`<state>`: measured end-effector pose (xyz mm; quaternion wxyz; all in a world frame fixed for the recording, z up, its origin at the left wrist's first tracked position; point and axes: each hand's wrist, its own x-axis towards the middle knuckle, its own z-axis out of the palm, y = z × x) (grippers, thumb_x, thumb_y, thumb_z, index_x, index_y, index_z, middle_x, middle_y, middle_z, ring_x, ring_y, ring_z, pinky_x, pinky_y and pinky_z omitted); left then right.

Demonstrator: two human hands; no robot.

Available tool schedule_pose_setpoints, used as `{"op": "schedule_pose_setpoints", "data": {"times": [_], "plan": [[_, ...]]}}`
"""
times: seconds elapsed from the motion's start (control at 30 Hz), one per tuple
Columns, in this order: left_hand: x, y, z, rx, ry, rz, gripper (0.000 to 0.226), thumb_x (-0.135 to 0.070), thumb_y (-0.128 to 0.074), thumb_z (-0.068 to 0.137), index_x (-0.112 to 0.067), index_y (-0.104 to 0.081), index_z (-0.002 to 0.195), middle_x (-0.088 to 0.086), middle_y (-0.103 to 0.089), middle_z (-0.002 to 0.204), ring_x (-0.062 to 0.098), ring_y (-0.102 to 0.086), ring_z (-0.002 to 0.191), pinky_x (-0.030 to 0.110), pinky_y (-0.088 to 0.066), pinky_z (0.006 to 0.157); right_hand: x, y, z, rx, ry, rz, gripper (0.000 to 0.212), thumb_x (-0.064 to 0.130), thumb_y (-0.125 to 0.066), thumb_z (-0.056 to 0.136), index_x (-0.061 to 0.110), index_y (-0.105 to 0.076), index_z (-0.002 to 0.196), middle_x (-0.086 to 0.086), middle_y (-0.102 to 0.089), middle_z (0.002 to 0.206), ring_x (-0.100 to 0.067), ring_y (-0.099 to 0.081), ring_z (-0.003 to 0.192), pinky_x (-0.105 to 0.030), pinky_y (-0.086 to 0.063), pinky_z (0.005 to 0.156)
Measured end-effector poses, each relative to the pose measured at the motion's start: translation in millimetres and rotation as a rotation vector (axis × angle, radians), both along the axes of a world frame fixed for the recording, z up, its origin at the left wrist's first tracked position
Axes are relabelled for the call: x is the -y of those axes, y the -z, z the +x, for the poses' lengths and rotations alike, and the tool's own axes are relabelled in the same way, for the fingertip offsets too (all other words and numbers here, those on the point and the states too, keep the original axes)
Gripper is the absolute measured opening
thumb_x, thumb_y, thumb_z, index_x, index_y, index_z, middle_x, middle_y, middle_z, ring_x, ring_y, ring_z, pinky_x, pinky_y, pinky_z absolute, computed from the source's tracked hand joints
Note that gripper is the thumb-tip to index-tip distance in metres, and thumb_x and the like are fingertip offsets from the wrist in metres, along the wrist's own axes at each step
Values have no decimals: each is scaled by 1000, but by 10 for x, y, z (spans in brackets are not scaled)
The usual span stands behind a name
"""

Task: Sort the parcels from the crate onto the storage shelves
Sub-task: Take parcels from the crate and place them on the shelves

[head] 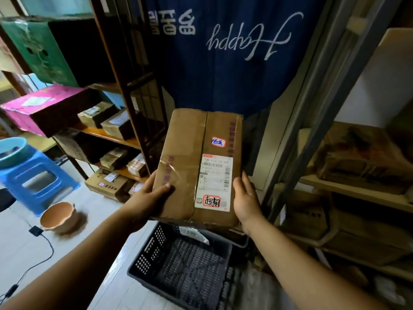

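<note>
A brown cardboard parcel [190, 157] with a white shipping label and clear tape is held up at chest height above the dark perforated crate [156, 249]. My left hand [149, 195] grips its near left edge, thumb curled over the top face. My right hand [244, 198] holds the near right edge, fingers wrapped along the side. A white packet [194, 234] lies in the crate just under the parcel. Wooden shelves [116, 137] with several small parcels stand to the left. A metal shelf rack [348, 186] with larger brown boxes stands to the right.
A blue curtain [223, 63] hangs straight ahead between the two racks. On the left are a blue plastic stool [38, 175] carrying a teal bowl, a tan bowl [60, 217] on the floor, and a black cable [42, 242]. Pink and green boxes fill the upper left shelves.
</note>
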<state>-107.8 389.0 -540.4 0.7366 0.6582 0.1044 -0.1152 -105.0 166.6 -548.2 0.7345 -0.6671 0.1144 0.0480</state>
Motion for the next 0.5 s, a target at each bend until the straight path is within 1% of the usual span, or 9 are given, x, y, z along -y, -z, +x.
{"op": "schedule_pose_setpoints", "data": {"times": [0.07,0.1,0.13,0.2,0.3,0.37,0.43,0.47,0.5], "plan": [[-59,143,143,-19,16,35,33,-16,-53,93,-44,-50,109,-2,-66,107,23,-65,96,38,-53,79,-71,116,78,-15,32,-26,40,32,-31,103,37,-30,143,11,-54,114,-10,-52,104,-30,-49,88],[-111,224,222,-19,28,47,33,-16,-53,93,-43,-50,112,-4,-67,105,20,-66,94,36,-54,77,-124,199,126,-21,51,-38,39,31,-32,103,39,-30,141,15,-53,111,-8,-52,103,-26,-49,85],[-176,314,295,-15,46,70,33,-15,-53,94,-41,-50,114,-5,-68,103,16,-68,91,32,-56,72,-189,289,166,-35,73,-50,39,30,-32,103,40,-30,140,15,-54,115,-8,-53,107,-24,-49,86],[-331,525,417,-3,78,118,31,-15,-53,94,-36,-53,116,-5,-69,102,13,-68,92,25,-55,66,-332,490,210,-80,96,-61,44,30,-33,103,36,-28,146,9,-51,131,-14,-52,119,-27,-45,92],[-609,828,532,-20,156,149,28,-15,-55,93,-34,-55,114,-2,-68,105,17,-66,98,25,-55,67,-620,869,185,-151,138,-85,47,31,-34,103,34,-24,149,5,-46,142,-15,-49,124,-33,-43,100],[-910,1118,608,-29,252,167,35,-14,-55,93,-29,-51,124,0,-68,111,17,-65,101,26,-56,73,-950,1180,139,-229,177,-102,50,32,-35,102,34,-19,150,3,-41,148,-17,-47,128,-36,-43,102],[-1147,1388,670,-42,302,187,45,-16,-58,91,-29,-44,132,0,-65,117,19,-63,107,36,-54,86,-1205,1432,84,-264,201,-84,52,28,-36,103,33,-16,151,3,-40,148,-17,-46,128,-30,-44,97],[-1282,1558,689,-50,333,196,49,-18,-60,90,-31,-41,134,-1,-64,120,19,-63,109,41,-52,91,-1362,1594,72,-282,213,-84,53,25,-36,103,33,-15,151,3,-40,148,-16,-46,128,-27,-42,94],[-1400,1739,688,-63,352,199,51,-19,-60,90,-33,-39,134,-3,-63,121,17,-62,109,42,-52,92,-1494,1761,63,-304,214,-87,53,24,-35,103,31,-14,151,4,-39,147,-15,-45,128,-24,-41,92]]}}
